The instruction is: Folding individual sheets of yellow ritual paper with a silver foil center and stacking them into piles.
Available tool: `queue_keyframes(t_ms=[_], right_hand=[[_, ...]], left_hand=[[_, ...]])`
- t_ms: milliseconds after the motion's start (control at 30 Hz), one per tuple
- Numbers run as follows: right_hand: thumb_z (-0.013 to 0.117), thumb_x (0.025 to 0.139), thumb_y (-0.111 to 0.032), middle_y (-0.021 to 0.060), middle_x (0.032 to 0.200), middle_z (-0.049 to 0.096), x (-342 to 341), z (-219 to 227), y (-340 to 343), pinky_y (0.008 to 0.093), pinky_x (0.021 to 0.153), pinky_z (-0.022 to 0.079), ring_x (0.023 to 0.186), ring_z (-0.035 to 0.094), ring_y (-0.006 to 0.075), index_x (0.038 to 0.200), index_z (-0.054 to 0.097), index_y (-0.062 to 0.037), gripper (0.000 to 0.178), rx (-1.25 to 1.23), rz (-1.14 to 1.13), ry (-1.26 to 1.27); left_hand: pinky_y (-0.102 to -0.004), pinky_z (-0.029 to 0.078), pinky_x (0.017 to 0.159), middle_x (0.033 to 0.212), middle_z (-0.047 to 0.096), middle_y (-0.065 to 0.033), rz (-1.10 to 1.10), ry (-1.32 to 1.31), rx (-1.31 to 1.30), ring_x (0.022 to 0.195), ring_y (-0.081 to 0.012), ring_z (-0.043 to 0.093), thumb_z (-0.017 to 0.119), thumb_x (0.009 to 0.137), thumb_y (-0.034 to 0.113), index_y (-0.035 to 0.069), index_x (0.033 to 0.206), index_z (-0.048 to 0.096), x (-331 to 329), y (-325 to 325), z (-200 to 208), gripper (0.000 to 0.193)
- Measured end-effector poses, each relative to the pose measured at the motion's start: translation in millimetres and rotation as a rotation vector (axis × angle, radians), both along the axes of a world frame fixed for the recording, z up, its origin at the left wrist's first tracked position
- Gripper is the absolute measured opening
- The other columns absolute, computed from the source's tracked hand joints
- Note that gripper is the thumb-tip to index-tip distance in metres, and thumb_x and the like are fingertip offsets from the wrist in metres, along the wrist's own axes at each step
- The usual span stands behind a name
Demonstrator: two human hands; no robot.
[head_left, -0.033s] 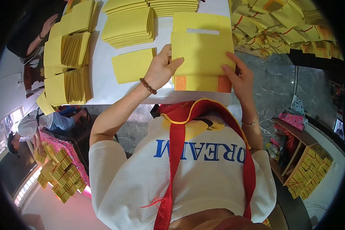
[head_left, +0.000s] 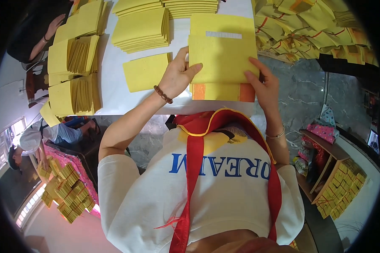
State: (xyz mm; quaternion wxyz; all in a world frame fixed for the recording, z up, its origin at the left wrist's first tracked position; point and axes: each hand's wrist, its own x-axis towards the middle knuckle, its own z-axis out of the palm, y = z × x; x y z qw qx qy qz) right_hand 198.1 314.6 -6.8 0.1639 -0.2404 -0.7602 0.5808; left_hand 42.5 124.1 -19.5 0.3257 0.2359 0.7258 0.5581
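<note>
In front of me lies a yellow paper sheet (head_left: 221, 61) with a fold-like lower edge. My left hand (head_left: 179, 76) pinches its left edge, thumb on top and fingers curled behind. At the opposite edge, my right hand (head_left: 262, 82) holds it between thumb and fingers. Beneath it, more yellow paper (head_left: 221, 92) with orange patches shows toward me. Beyond the sheet's far edge is yellow paper (head_left: 222, 23) with a white strip near the boundary. A separate flat yellow folded piece (head_left: 147, 71) lies just left of my left hand.
Stacks of folded yellow paper (head_left: 140, 29) fill the white table's (head_left: 114, 99) far and left sides. Many yellow bundles (head_left: 299, 29) lie at the far right. Another person's hand (head_left: 54, 27) is at the left; a seated person (head_left: 29, 137) works beside piled bundles (head_left: 69, 192).
</note>
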Motion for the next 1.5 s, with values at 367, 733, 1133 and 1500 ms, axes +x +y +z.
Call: queue_keyframes(t_ms=[367,733,1133,1500], right_hand=[[0.066,0.079,-0.010,0.0121,0.098,0.067,-4.7,-3.8,0.8,0.0250,0.072,0.049,0.084,0.061,0.0112,0.114,0.060,-0.0007,0.036,-0.041,-0.049,-0.131],[0.064,0.080,-0.007,0.0117,0.096,0.067,-2.1,-0.9,-11.2,0.0250,0.073,0.049,0.083,0.061,0.0106,0.112,0.060,-0.0004,0.033,-0.017,-0.126,-0.018],[0.056,0.082,-0.046,0.0106,0.142,0.035,3.0,7.0,-23.1,0.0622,0.103,0.008,0.134,0.027,0.0296,0.127,0.051,-0.0125,0.056,1.174,0.280,-0.167],[0.044,0.090,-0.044,0.0117,0.145,0.031,8.6,-18.5,-13.5,0.0587,0.106,0.011,0.135,0.024,0.0304,0.135,0.038,-0.0051,0.060,0.859,0.315,-0.211]], left_hand=[[-0.0218,0.035,0.048,0.056,0.047,0.0018,0.029,-0.041,-0.147,0.050,-0.0062,0.042,0.062,0.083,0.011,0.003,0.138,0.023,-6.3,0.2,20.0,0.069],[-0.0433,0.031,0.094,0.120,0.049,-0.0108,-0.197,1.201,-0.183,0.116,-0.0291,0.040,0.067,0.075,0.025,0.008,0.116,0.057,29.8,51.0,35.4,0.045],[-0.0447,0.030,0.094,0.127,0.043,-0.0111,-0.318,1.209,-0.230,0.118,-0.0301,0.037,0.063,0.078,0.028,0.009,0.125,0.048,33.8,49.1,2.5,0.053],[-0.0421,0.031,0.089,0.117,0.047,-0.0115,-0.372,1.082,-0.012,0.111,-0.0276,0.041,0.063,0.076,0.024,0.004,0.117,0.052,26.0,38.1,8.4,0.047]])
